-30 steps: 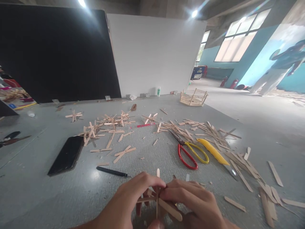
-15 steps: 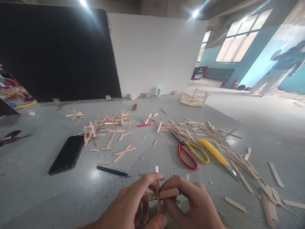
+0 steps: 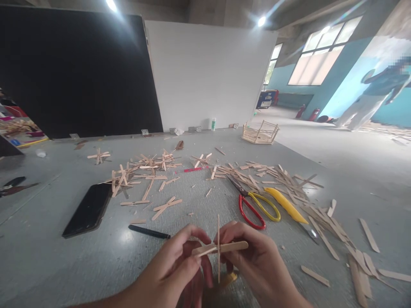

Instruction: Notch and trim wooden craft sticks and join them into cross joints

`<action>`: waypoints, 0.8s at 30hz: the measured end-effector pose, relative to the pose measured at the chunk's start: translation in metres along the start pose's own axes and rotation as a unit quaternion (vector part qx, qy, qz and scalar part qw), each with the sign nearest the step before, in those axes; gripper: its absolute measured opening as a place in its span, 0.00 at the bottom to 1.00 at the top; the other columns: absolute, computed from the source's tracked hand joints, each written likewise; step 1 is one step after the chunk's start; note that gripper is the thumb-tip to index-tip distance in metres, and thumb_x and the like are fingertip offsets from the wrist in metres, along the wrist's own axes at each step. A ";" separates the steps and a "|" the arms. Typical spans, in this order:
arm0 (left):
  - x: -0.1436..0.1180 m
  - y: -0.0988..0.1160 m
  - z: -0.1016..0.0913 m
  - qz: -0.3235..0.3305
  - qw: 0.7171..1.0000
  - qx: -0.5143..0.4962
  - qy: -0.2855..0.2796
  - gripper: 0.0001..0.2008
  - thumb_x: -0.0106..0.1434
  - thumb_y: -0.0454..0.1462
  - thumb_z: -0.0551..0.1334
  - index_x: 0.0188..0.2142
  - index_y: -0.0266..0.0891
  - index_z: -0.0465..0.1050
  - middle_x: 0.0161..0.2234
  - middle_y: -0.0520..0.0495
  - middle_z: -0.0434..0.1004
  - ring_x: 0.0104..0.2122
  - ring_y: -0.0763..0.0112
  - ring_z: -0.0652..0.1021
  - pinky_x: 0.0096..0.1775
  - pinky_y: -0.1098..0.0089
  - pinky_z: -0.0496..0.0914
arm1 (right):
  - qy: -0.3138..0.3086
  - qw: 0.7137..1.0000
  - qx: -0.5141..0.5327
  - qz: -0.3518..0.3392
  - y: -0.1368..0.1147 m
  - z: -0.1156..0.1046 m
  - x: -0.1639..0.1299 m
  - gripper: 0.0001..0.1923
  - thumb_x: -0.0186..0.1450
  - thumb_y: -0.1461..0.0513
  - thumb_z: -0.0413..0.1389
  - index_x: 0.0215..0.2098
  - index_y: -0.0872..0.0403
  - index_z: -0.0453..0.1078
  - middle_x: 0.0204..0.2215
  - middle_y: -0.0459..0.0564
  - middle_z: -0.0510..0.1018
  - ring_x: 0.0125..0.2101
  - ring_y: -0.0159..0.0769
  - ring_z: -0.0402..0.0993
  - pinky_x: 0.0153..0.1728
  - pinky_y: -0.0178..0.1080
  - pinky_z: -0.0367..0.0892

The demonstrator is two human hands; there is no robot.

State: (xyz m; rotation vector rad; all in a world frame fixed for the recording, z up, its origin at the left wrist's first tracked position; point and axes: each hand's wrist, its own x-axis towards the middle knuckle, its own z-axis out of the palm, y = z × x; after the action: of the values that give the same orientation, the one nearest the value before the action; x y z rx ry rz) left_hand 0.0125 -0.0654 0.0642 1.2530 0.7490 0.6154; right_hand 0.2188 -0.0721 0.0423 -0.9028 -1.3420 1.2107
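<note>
Centrally, low in view: left hand (image 3: 175, 267) and right hand (image 3: 253, 261) pinch stick cross (image 3: 219, 248) from opposite sides, fingers narrow on flat sticks, raised off table (image 3: 64, 265) so joint stays aligned. Scissors (image 3: 255, 205), pen (image 3: 149, 232), phone (image 3: 88, 209) lie near.

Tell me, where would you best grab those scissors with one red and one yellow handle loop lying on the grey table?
Probably by the handle loops of the red-and-yellow scissors, coming from the near side. The loops point toward the person and lie flat and unobstructed, while the dark blades point away into the scattered wooden sticks.
</note>
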 end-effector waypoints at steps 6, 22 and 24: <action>0.003 0.007 0.000 -0.059 0.993 0.104 0.007 0.31 0.67 0.64 0.55 0.40 0.37 0.70 0.23 0.53 0.69 0.22 0.77 0.68 0.26 0.75 0.62 | -0.040 0.998 0.039 -0.001 -0.003 0.000 0.003 0.17 0.68 0.50 0.64 0.31 0.54 0.74 0.31 0.48 0.77 0.26 0.29 0.71 0.26 0.30 0.68; -0.002 0.022 0.004 -0.075 0.996 0.036 0.006 0.33 0.59 0.66 0.63 0.44 0.38 0.72 0.23 0.57 0.65 0.19 0.78 0.63 0.22 0.75 0.58 | -0.067 0.985 0.135 0.078 0.001 0.000 0.006 0.13 0.62 0.52 0.70 0.32 0.53 0.78 0.31 0.46 0.79 0.28 0.28 0.73 0.31 0.31 0.66; -0.004 0.027 0.007 -0.088 0.995 0.043 0.003 0.35 0.58 0.68 0.62 0.41 0.38 0.73 0.23 0.57 0.64 0.20 0.78 0.62 0.22 0.75 0.57 | -0.070 0.985 0.136 0.078 0.001 0.000 0.006 0.13 0.63 0.52 0.70 0.33 0.52 0.79 0.31 0.46 0.79 0.28 0.28 0.72 0.30 0.31 0.66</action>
State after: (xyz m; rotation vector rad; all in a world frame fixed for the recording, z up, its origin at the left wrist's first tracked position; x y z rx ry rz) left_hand 0.0149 -0.0667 0.0918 1.2479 0.8876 0.4466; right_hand 0.2177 -0.0664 0.0421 -0.7483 -1.1947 1.5618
